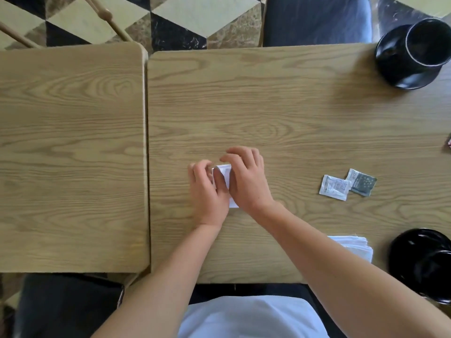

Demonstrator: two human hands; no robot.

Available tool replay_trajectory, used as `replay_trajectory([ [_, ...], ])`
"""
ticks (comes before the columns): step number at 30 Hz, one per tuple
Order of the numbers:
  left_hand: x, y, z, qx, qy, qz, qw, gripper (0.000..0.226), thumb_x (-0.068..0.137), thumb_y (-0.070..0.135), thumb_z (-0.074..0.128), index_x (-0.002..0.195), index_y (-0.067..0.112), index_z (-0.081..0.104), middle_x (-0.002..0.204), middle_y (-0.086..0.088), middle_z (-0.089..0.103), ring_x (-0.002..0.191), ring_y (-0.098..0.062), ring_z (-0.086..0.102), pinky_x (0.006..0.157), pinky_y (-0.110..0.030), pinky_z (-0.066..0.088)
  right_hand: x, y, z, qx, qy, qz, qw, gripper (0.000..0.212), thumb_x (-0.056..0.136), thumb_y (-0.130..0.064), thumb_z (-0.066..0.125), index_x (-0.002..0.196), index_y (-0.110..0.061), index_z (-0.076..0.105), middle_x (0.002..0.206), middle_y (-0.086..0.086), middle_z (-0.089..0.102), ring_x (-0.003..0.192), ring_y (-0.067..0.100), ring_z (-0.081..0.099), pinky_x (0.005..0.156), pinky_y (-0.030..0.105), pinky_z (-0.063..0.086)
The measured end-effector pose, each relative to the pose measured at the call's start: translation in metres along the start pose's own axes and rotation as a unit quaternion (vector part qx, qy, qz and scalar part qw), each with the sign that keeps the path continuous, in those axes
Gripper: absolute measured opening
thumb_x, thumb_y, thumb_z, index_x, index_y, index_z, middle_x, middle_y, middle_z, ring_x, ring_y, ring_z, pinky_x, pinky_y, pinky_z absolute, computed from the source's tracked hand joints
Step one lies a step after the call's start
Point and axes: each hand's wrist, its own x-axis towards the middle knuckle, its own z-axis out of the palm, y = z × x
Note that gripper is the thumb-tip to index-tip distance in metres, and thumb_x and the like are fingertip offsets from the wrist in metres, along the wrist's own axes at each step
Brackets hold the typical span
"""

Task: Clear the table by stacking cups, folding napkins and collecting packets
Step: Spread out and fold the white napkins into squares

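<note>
A small folded white napkin (225, 173) lies near the middle of the wooden table (280, 106), mostly covered by both hands. My left hand (207, 193) holds its left side, fingers curled over the edge. My right hand (246, 179) rests over its right side with fingers bent at the top edge. To the right lie a white packet (333, 187) and a dark packet (363, 182), touching each other. A black cup (424, 42) stands on a black saucer (402, 74) at the far right corner. A stack of folded white napkins (358, 247) sits behind my right forearm.
A second black saucer or dish (422, 262) sits at the near right edge. Another wooden table (70, 154) adjoins on the left across a narrow gap. A small reddish object (448, 142) shows at the right border. Chairs stand at the far side.
</note>
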Motion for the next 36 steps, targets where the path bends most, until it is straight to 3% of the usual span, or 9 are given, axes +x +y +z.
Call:
replay_trajectory([
  [1, -0.004, 0.005, -0.002, -0.053, -0.003, -0.055, 0.997, 0.005, 0.096, 0.015, 0.053, 0.091, 0.013, 0.054, 0.082, 0.005, 0.057, 0.072, -0.013, 0.052, 0.064, -0.031, 0.045, 0.002, -0.006, -0.005, 0.029, 0.027, -0.007, 0.999, 0.025, 0.080, 0.010, 0.067, 0.101, -0.003, 0.073, 0.106, 0.013, 0.066, 0.092, 0.032, 0.060, 0.079, 0.040, 0.048],
  [2, -0.007, 0.010, -0.002, -0.104, -0.015, -0.122, 0.987, 0.019, 0.097, 0.022, 0.051, 0.079, 0.015, 0.052, 0.069, 0.009, 0.053, 0.061, -0.011, 0.047, 0.055, -0.033, 0.042, 0.004, -0.013, -0.011, 0.071, 0.048, 0.008, 0.996, 0.024, 0.081, 0.010, 0.061, 0.097, -0.005, 0.071, 0.099, 0.007, 0.065, 0.087, 0.025, 0.059, 0.075, 0.034, 0.047],
  [4, -0.012, 0.013, -0.002, -0.213, -0.065, -0.268, 0.937, 0.036, 0.096, 0.027, 0.048, 0.061, 0.016, 0.048, 0.052, 0.006, 0.045, 0.048, -0.012, 0.040, 0.043, -0.027, 0.032, 0.002, -0.031, -0.021, 0.206, 0.050, 0.141, 0.967, 0.018, 0.082, -0.002, 0.051, 0.086, -0.016, 0.062, 0.082, -0.006, 0.059, 0.071, 0.012, 0.054, 0.063, 0.025, 0.044],
  [7, -0.009, 0.008, 0.003, -0.249, -0.134, -0.398, 0.873, 0.039, 0.090, 0.021, 0.047, 0.051, 0.022, 0.045, 0.045, 0.003, 0.038, 0.040, -0.015, 0.031, 0.038, -0.020, 0.023, 0.003, -0.039, -0.026, 0.400, -0.063, 0.440, 0.801, 0.014, 0.084, -0.022, 0.051, 0.074, -0.011, 0.053, 0.055, 0.000, 0.050, 0.046, 0.015, 0.046, 0.044, 0.024, 0.037],
  [9, 0.000, 0.005, 0.007, -0.214, -0.174, -0.446, 0.851, 0.032, 0.085, 0.020, 0.048, 0.053, 0.021, 0.046, 0.045, 0.002, 0.037, 0.037, -0.014, 0.029, 0.039, -0.019, 0.021, 0.002, -0.029, -0.023, 0.364, -0.149, 0.521, 0.758, 0.021, 0.086, -0.019, 0.047, 0.068, -0.009, 0.050, 0.047, 0.000, 0.046, 0.038, 0.014, 0.041, 0.041, 0.019, 0.031],
  [15, 0.018, 0.005, 0.024, -0.061, -0.289, -0.391, 0.872, 0.028, 0.078, 0.032, 0.042, 0.056, 0.018, 0.052, 0.050, -0.005, 0.053, 0.034, -0.018, 0.039, 0.037, -0.018, 0.025, 0.005, 0.001, -0.017, 0.243, -0.223, 0.537, 0.776, 0.032, 0.086, -0.025, 0.048, 0.056, -0.015, 0.054, 0.050, 0.003, 0.056, 0.039, 0.014, 0.043, 0.039, 0.019, 0.030],
  [22, 0.026, -0.004, 0.022, -0.087, -0.321, -0.394, 0.857, 0.041, 0.080, 0.034, 0.042, 0.041, 0.021, 0.045, 0.040, 0.005, 0.033, 0.029, -0.017, 0.028, 0.037, -0.020, 0.024, 0.015, 0.014, -0.016, 0.235, -0.260, 0.569, 0.744, 0.034, 0.080, -0.034, 0.049, 0.057, -0.013, 0.063, 0.047, 0.001, 0.063, 0.032, 0.012, 0.048, 0.038, 0.014, 0.033],
  [32, 0.026, -0.002, 0.024, -0.035, -0.332, -0.383, 0.861, 0.038, 0.082, 0.038, 0.040, 0.055, 0.017, 0.057, 0.047, -0.011, 0.062, 0.040, -0.033, 0.065, 0.034, -0.018, 0.033, 0.015, 0.015, -0.008, 0.220, -0.244, 0.582, 0.744, 0.038, 0.072, -0.038, 0.051, 0.057, -0.006, 0.066, 0.050, 0.010, 0.068, 0.037, 0.020, 0.062, 0.036, 0.021, 0.045],
  [36, 0.020, 0.000, 0.024, 0.031, -0.268, -0.317, 0.909, 0.038, 0.089, 0.031, 0.048, 0.056, 0.014, 0.056, 0.052, -0.008, 0.062, 0.050, -0.033, 0.063, 0.044, -0.029, 0.044, 0.004, 0.008, -0.017, 0.243, -0.202, 0.547, 0.775, 0.031, 0.080, -0.029, 0.054, 0.057, -0.011, 0.064, 0.049, 0.003, 0.065, 0.040, 0.020, 0.062, 0.038, 0.031, 0.052],
])
